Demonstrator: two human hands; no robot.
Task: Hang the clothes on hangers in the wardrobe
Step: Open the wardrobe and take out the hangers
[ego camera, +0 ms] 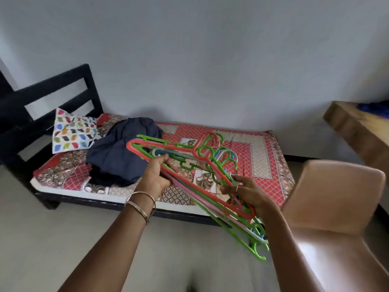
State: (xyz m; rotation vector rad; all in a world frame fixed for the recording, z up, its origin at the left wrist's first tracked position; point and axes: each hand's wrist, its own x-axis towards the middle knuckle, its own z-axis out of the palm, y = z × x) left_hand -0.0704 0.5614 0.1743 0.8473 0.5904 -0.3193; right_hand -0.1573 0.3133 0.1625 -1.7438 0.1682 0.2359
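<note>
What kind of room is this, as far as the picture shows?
Probably a bedroom at home: a single bed with a dark headboard, a patterned pillow and a heap of dark clothes on it.

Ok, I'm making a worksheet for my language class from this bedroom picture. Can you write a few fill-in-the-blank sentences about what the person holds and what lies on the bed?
1. Both hands, the left hand and the right hand, hold a bundle of plastic ____.
2. The pile of dark blue clothes lies on the ____.
3. The topmost hanger in the bundle is ____ in colour.
4. The patterned pillow leans near the black ____.

Missing words: hangers; bed; red; headboard
</note>
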